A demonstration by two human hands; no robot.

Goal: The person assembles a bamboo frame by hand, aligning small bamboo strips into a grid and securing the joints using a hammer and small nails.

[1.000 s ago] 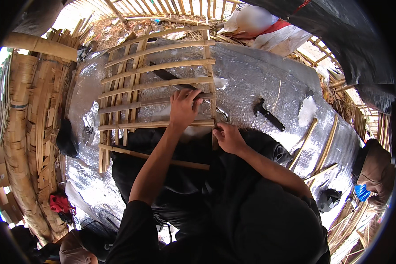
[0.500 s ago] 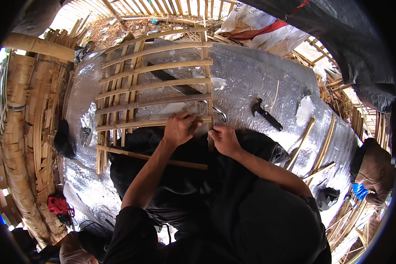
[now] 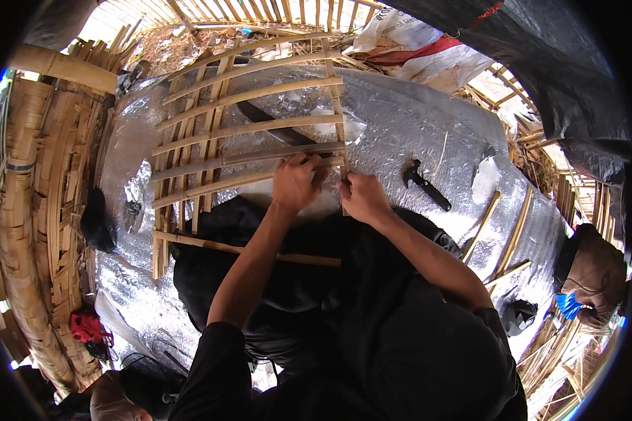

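Observation:
A lattice of bamboo slats stretches in front of me, several crosswise slats fixed to lengthwise ones. My left hand is closed with curled fingers over the right end of one of its nearer crosswise slats. Close beside it, my right hand pinches the near part of the lengthwise slat at the lattice's right edge. Whether a small piece is also between those fingertips is hidden. Under the lattice lies a dark curved blade, its near end out of sight. The nearest crosswise slat passes over my dark-clothed lap.
A black-handled hammer rests right of the lattice on the silvery sheet. Loose bamboo strips lie farther right. Woven bamboo stands at the left. Another person is at the right edge, and a red object lies lower left.
Both hands have moved farther from me. The lattice's right side has shifted away and slightly right with them, so its crosswise slats slant more. The hammer stays in place.

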